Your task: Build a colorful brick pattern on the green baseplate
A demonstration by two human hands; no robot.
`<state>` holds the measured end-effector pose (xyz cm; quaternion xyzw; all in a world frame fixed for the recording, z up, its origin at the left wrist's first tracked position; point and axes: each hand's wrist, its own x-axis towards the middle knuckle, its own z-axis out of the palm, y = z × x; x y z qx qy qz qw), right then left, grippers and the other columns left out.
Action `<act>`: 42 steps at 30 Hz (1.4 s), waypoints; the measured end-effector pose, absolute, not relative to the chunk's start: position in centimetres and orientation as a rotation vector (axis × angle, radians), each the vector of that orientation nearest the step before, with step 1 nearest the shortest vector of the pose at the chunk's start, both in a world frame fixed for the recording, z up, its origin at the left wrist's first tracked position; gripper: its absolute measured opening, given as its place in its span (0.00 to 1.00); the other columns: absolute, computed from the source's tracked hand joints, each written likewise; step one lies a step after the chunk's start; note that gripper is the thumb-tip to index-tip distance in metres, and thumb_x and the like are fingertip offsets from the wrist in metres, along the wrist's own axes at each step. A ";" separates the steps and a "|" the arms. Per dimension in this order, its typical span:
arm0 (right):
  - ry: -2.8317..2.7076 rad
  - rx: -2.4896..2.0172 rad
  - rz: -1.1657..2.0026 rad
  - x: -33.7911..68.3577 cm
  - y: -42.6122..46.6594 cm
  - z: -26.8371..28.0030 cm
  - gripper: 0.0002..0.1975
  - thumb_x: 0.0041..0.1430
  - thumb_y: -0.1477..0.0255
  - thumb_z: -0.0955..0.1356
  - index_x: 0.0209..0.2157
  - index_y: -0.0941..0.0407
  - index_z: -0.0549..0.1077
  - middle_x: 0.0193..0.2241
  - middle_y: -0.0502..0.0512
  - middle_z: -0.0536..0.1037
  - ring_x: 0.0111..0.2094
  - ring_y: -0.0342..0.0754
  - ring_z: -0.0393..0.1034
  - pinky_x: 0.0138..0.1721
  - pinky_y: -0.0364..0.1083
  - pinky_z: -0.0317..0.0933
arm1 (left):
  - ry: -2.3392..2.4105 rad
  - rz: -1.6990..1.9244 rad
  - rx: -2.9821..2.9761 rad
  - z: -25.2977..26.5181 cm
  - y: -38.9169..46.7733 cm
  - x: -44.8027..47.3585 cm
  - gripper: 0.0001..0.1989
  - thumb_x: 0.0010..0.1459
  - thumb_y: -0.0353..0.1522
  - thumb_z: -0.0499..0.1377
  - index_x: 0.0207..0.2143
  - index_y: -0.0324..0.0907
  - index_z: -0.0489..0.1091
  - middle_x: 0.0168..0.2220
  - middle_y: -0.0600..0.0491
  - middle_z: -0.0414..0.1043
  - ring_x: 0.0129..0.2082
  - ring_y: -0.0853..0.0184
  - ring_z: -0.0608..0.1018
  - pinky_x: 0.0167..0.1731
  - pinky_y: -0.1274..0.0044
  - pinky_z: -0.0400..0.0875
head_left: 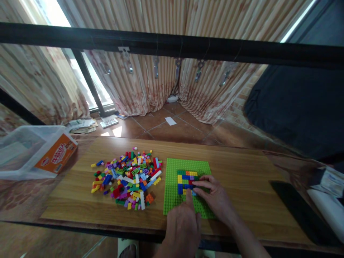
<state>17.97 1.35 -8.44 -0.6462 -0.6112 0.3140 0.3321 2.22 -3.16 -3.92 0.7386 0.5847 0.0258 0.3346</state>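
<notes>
A green baseplate (172, 202) lies on the wooden table and bears a small flat block of colourful toy bricks (185, 178), mostly blue, yellow, red and green. My left hand (183, 220) comes from below, its index finger stretched onto the lower edge of the bricks and its other fingers curled. From the right, my right hand (215, 195) touches the right side of the build. Its thumb lies by a light blue brick (193, 192) and its fingertip by a red brick (190, 182); thumb and finger are slightly apart. My fingers hide part of the build.
Left of the baseplate spreads a pile of loose bricks (134, 175). A clear plastic bin (29, 157) with an orange label stands at the table's left end. A dark flat object (298, 211) lies at the right. A black bar (161, 43) crosses above the far side, before curtains (150, 93).
</notes>
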 end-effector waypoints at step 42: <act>-1.663 -1.931 0.673 18.0 3.0 -8.1 0.12 0.43 0.60 0.71 0.28 0.54 0.73 0.28 0.54 0.76 0.29 0.50 0.69 0.33 0.49 0.62 | 1.457 -0.004 1.911 -2.9 -3.0 2.3 0.29 0.60 0.30 0.46 0.64 0.35 0.51 0.43 0.40 0.74 0.41 0.54 0.77 0.39 0.67 0.70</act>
